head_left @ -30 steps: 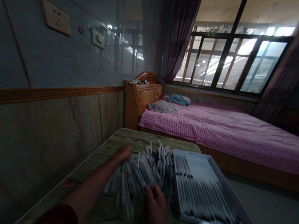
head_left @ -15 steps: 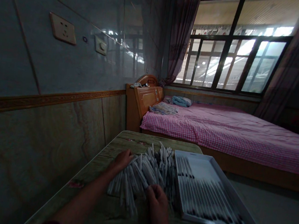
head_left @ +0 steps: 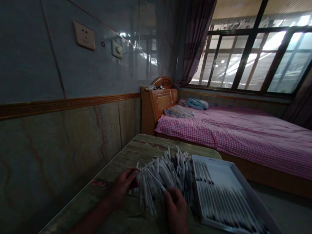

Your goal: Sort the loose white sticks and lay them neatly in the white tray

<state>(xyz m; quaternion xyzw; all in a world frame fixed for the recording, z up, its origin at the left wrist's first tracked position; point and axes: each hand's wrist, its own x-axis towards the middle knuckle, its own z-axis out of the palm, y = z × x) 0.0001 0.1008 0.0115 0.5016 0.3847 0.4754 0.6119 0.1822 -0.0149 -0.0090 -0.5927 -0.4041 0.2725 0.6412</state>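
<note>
A loose heap of several white pens (head_left: 166, 172) lies on a marble-patterned table (head_left: 126, 228). My left hand (head_left: 122, 186) is at the heap's near left edge, its fingers curled around a few pens. My right hand (head_left: 177, 207) rests on the heap's near right side, fingers bent down onto the pens. To the right of the heap stands a shallow white tray (head_left: 273, 229) with a row of several pens laid side by side in it.
A tiled wall with a socket (head_left: 84, 35) and a knob switch (head_left: 117, 49) runs along the table's left side. Beyond the table is a bed with a pink checked sheet (head_left: 245, 134), a wooden headboard (head_left: 155, 103) and a barred window (head_left: 256, 53).
My left hand has drawn back from the far left of the heap to its near edge and closed on some pens. The view has shifted left and tilted.
</note>
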